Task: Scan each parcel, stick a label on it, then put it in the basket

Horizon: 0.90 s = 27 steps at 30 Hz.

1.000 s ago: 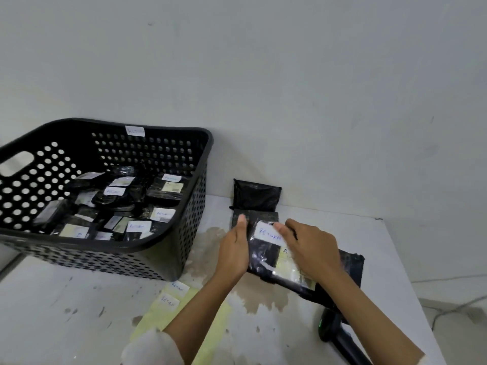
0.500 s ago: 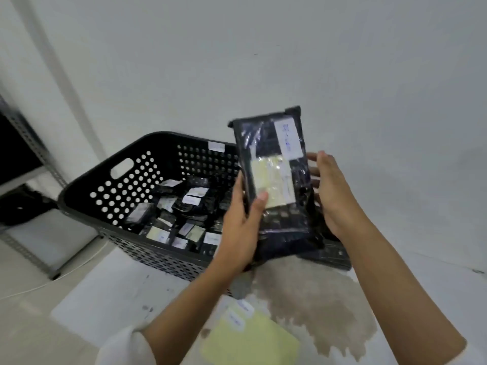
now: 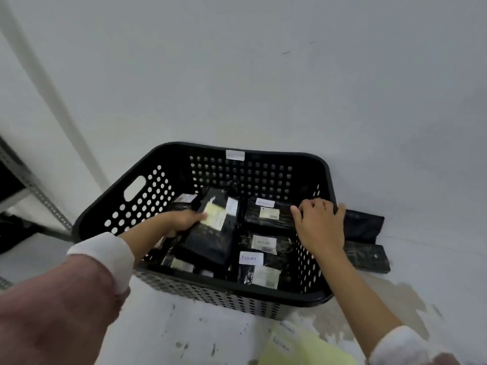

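Note:
A black perforated basket [image 3: 158, 185] stands on the white table, holding several black parcels with white labels. My left hand [image 3: 181, 219] reaches into it and grips a black labelled parcel [image 3: 210, 241], which lies tilted on top of the others. My right hand [image 3: 320, 225] rests on the basket's right rim with its fingers curled over the edge. Two more black parcels lie outside, right of the basket: one [image 3: 365, 227] against the wall and one [image 3: 369, 258] in front of it.
A yellow sheet of labels [image 3: 303, 349] lies on the table near the front edge, beside a brown stain [image 3: 395, 304]. A metal shelf frame [image 3: 31, 188] stands at the far left. The white wall is close behind the basket.
My left hand has carried the labelled parcel from in front of me down into the basket. My right hand has let go of it and moved to the basket's right rim.

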Available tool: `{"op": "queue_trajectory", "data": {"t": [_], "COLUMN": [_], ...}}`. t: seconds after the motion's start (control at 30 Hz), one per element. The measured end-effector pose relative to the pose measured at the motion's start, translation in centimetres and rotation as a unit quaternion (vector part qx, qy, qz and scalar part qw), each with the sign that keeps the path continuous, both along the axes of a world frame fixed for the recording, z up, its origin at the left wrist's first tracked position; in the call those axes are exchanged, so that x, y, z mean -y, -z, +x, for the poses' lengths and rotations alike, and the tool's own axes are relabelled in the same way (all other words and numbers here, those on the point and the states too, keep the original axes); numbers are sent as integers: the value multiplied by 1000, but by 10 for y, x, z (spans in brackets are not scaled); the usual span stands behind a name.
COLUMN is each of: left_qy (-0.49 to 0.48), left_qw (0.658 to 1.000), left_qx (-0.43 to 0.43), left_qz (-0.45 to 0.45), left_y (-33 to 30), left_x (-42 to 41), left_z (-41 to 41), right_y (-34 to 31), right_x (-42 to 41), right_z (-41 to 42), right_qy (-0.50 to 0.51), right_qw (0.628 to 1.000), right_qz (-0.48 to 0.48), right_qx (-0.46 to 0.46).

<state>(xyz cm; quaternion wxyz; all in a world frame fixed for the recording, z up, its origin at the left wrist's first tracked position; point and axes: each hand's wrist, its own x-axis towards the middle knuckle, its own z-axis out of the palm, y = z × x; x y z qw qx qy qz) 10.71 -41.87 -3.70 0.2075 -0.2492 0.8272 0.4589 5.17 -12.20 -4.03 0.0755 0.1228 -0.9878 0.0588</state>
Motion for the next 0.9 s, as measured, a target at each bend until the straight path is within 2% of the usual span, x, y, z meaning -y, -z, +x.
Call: {"op": "queue_trajectory", "data": {"t": [0.13, 0.23, 0.3, 0.43, 0.63, 0.67, 0.73, 0.77, 0.8, 0.9], "left_qy": [74, 84, 110, 213, 252, 259, 316, 351, 368, 364], "left_qw": [986, 981, 979, 949, 904, 893, 845, 821, 814, 834], "left_qx": [144, 169, 163, 126, 29, -10, -66, -69, -58, 1], "left_qz": [-24, -36, -58, -197, -344, -369, -427, -446, -445, -414], "left_y": [31, 56, 68, 73, 79, 79, 73, 70, 67, 51], "left_x": [14, 23, 23, 17, 12, 10, 5, 2, 0, -8], "left_z": [-13, -22, -24, -26, -27, -25, -26, -28, -31, -40], "right_y": [1, 2, 3, 5, 4, 3, 3, 3, 1, -4], "right_x": [3, 3, 4, 4, 5, 5, 5, 5, 5, 4], "right_z": [1, -1, -1, -3, -2, -1, 0, 1, 1, 5], "right_qy": [6, 12, 14, 17, 17, 16, 14, 12, 10, -1], "right_qw": [1000, 999, 999, 999, 999, 999, 999, 999, 999, 1000], "right_qz": [24, 30, 33, 39, 48, 48, 49, 51, 51, 3], "right_qx": [4, 1, -1, -10, -18, -18, -16, -15, -13, -14]}}
